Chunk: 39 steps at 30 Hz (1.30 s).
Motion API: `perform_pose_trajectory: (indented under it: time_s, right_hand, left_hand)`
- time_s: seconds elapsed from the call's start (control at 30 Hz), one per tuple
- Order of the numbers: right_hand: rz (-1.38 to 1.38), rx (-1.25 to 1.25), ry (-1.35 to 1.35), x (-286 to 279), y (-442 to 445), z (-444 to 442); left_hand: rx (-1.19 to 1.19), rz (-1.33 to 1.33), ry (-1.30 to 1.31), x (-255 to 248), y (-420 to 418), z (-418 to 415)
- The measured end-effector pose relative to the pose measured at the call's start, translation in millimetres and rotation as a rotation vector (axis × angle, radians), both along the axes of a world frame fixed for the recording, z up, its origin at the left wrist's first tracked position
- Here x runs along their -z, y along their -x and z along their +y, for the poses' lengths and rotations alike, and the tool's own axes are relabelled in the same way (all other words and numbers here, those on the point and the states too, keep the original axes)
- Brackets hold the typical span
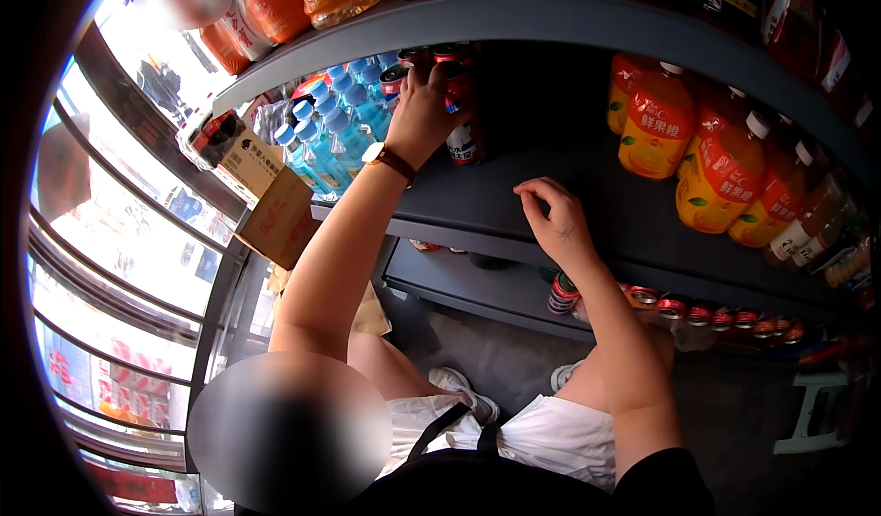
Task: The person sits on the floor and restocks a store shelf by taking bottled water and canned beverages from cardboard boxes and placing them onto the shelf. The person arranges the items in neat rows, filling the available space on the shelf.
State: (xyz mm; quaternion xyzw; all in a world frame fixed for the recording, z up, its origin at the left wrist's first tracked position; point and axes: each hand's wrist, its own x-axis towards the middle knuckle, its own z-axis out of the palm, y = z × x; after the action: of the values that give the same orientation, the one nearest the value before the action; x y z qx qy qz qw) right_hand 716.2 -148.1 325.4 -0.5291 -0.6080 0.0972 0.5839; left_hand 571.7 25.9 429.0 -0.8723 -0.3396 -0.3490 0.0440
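Note:
My left hand point(425, 113), with a watch on its wrist, reaches onto the dark shelf point(495, 192) and lies over a group of red and black drink cans point(463, 141). Its fingertips touch the can tops, but whether they grip one is hidden. Blue-capped bottles of light blue drink point(337, 131) stand in rows to the left of the cans. My right hand point(554, 220) hovers over the front part of the shelf with its fingers curled loosely, and I see nothing in it.
Large bottles of orange drink point(654, 127) stand on the right side of the shelf. Above runs another shelf edge point(495, 17) with bottles on it. Cardboard boxes point(279, 217) stand at the left by the window. Cans point(563, 294) stand on the lower shelf, and a pale stool point(812, 413) is at lower right.

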Motion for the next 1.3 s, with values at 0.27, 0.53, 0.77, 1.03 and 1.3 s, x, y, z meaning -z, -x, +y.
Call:
perform_pose_trajectory:
  time_s: [0.27, 0.53, 0.77, 1.03, 1.3]
  right_hand:
    - [0.092, -0.06, -0.042, 7.7, -2.5, 6.0]
    - [0.616, -0.338, 0.139, -7.2, -16.8, -0.6]
    - [-0.044, -0.027, 0.053, -13.5, -49.6, -35.9]
    - [-0.255, 0.172, 0.022, 3.6, -53.9, -40.1]
    - [-0.222, 0.161, 0.08, 2.0, -61.4, -39.2]
  left_hand:
    - [-0.071, 0.165, -0.267, -5.4, 2.5, 0.8]
    - [-0.209, 0.25, -0.328, -1.3, -1.6, 7.7]
    - [0.273, -0.241, -0.495, 40.5, -15.3, -58.8]
    - [0.523, 0.4, 0.239, 244.6, -17.0, -182.2]
    - [0.355, 0.659, 0.35, 303.6, -79.3, -169.2]
